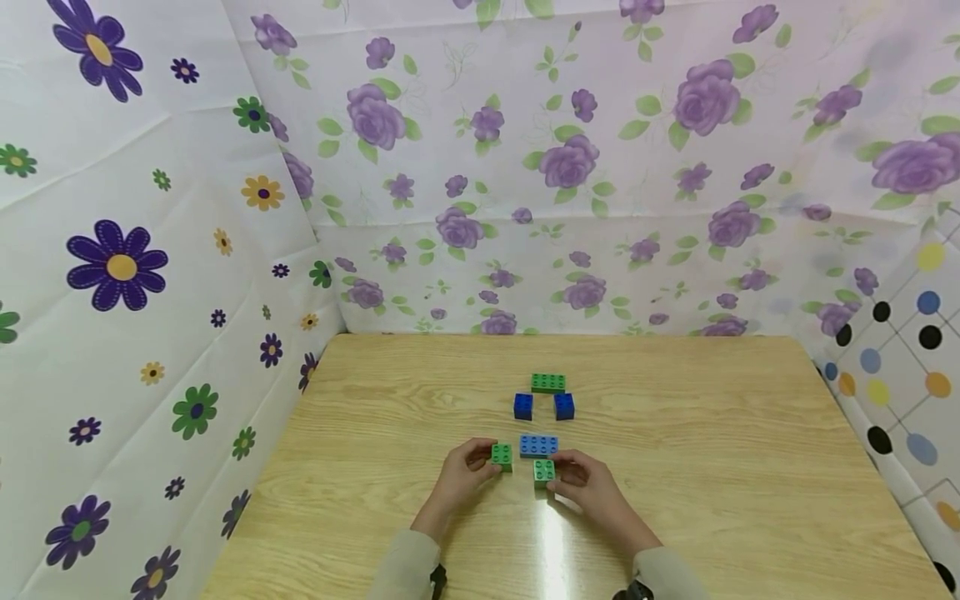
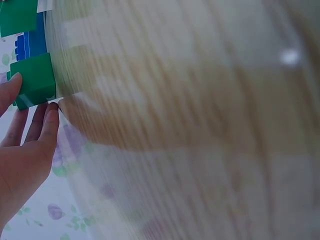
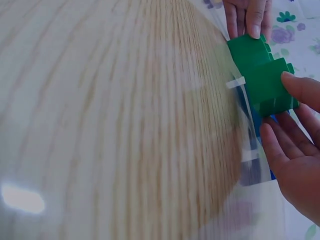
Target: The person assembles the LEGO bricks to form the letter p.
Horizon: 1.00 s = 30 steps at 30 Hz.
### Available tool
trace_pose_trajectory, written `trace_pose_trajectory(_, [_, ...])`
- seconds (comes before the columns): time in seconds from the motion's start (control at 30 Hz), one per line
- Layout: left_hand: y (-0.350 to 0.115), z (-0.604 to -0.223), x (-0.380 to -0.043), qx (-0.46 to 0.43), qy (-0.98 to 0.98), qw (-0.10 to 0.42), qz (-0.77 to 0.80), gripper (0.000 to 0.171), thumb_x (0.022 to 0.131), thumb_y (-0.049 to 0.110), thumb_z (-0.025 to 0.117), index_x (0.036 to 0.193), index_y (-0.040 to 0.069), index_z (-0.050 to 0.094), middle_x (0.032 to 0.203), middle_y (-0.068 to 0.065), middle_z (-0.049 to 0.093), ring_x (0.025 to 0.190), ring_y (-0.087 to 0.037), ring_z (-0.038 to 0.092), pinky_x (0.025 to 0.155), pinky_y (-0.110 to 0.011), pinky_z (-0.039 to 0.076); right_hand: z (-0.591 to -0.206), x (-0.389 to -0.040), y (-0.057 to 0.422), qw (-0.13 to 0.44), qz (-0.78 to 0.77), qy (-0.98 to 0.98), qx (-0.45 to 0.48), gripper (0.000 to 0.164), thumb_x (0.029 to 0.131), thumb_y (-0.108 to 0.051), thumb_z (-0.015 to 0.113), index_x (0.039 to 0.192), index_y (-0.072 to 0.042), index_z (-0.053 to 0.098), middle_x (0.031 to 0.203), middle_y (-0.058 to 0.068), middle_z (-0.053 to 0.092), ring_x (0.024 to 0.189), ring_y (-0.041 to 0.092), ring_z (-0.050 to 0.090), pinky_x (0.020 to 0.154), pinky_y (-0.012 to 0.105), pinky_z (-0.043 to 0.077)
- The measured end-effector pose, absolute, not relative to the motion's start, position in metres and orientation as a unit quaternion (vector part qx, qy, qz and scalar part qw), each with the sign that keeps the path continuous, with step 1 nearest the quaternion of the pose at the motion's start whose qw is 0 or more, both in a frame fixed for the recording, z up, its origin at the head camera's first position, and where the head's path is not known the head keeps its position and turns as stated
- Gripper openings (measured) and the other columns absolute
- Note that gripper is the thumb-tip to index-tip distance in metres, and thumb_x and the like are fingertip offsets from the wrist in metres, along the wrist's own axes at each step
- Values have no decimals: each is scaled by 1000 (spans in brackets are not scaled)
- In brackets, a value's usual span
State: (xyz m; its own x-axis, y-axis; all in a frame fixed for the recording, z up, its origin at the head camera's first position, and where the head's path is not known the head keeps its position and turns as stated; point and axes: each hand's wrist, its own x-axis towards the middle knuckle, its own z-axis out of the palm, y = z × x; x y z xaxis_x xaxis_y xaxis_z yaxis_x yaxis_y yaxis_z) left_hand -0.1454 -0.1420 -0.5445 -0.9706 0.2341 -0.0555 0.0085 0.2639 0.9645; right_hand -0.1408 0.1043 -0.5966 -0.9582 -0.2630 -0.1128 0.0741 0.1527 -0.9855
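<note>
My left hand [image 1: 459, 477] pinches a small square green building block [image 1: 502, 457] between thumb and fingers, just left of a longer blue building block [image 1: 538, 446]. In the left wrist view, the thumb lies on the studded side of this green block [image 2: 36, 80] and the fingers reach along another side. A second square green building block [image 1: 543, 473] is held by my right hand [image 1: 592, 492], in front of the blue block's right half. Thumb and fingertips grip that green block [image 3: 272, 87] in the right wrist view, where it partly overlaps the other one.
Beyond the hands, two square dark blue blocks [image 1: 523, 406] stand apart, side by side. Behind them a long green block [image 1: 548, 382] lies crosswise on the wooden table [image 1: 390, 375]. Flowered cloth [image 1: 517, 192] hangs along the table's back and left sides; dotted cloth [image 1: 900, 367] covers the right.
</note>
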Motion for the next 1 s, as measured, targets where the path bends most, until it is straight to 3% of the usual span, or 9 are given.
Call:
trace_pose_trajectory(0.4, [-142, -548, -146, 71, 787, 91, 606, 37, 88, -7, 64, 124, -12, 54, 120, -28, 57, 115, -44, 52, 102, -53, 44, -600, -144, 97, 104, -654, 748, -45, 41, 83, -5, 75, 121, -1, 60, 125, 18, 58, 117, 33, 56, 94, 35, 53])
trace_pose_trajectory(1.0, [-140, -545, -145, 67, 780, 87, 616, 35, 87, -6, 66, 121, -10, 56, 119, -26, 57, 115, -42, 54, 101, -47, 47, -604, -145, 96, 101, -662, 742, -24, 42, 80, -3, 76, 120, -3, 62, 124, 15, 60, 117, 32, 57, 95, 36, 52])
